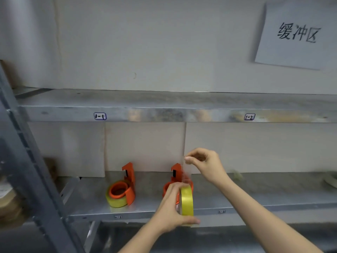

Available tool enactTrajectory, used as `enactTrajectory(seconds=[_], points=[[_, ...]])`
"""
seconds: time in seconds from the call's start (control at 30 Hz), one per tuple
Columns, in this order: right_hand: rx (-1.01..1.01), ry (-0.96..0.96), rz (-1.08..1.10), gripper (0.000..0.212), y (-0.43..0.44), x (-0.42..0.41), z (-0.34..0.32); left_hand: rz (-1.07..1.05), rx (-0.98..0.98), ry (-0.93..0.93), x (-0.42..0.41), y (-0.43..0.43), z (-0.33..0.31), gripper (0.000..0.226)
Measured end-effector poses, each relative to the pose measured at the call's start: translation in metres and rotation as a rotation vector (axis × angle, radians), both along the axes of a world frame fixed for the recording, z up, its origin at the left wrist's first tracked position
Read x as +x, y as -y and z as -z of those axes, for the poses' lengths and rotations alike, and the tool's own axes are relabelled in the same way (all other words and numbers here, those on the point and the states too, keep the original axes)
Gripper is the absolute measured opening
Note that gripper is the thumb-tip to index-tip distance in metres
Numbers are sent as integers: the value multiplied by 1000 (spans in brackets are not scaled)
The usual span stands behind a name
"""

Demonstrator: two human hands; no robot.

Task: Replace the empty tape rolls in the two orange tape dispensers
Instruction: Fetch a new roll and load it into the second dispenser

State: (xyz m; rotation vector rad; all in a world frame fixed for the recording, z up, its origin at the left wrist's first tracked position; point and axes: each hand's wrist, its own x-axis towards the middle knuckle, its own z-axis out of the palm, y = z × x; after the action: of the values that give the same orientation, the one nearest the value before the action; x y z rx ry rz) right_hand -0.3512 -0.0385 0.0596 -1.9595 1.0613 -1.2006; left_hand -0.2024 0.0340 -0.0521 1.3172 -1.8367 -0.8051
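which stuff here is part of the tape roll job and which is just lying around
Job:
left orange plastic tape dispenser, yellow roll fitted
right orange plastic tape dispenser
yellow tape roll in left hand
right hand pinching clear tape end

Lying about:
white paper wall sign
small shelf labels

Two shelves [182,203] sit one above the other against a wall, with an upright post [23,161] at their left end. On the lower shelf, a tape dispenser [130,179] stands left of centre, near the front edge, with a roll of tape [116,199] seated in it. A second dispenser [176,173] stands to its right, well apart from it. Just before that one, at the shelf's front edge, the left hand [173,210] holds a roll [187,200] upright on edge. The right hand [204,161] is above and behind the roll, right of the second dispenser's top. A paper sign [297,35] hangs on the wall above the upper shelf's right end. Labels [100,116] sit on the upper shelf's front edge.
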Motion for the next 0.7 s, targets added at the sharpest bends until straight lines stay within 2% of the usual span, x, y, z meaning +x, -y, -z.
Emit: enactTrajectory(seconds=[0.07,0.17,0.2,0.3,0.53,0.7], points=[[-17,0,-22,26,-2,1,-4,-25,17,-55,-2,6,-3,72],[-49,-38,-48,17,-4,5,-6,-66,19,-141,-2,16,-8,36],[-59,-55,-54,13,-5,7,-6,-70,10,-137,-2,19,-10,33],[-76,-97,-73,7,-7,8,-5,-67,-12,-103,1,24,-10,40],[-67,-63,-12,24,1,-1,-10,-59,-16,-65,0,23,-1,57],[-80,-56,-1,16,6,-4,-12,-46,-12,-74,-4,27,-3,59]])
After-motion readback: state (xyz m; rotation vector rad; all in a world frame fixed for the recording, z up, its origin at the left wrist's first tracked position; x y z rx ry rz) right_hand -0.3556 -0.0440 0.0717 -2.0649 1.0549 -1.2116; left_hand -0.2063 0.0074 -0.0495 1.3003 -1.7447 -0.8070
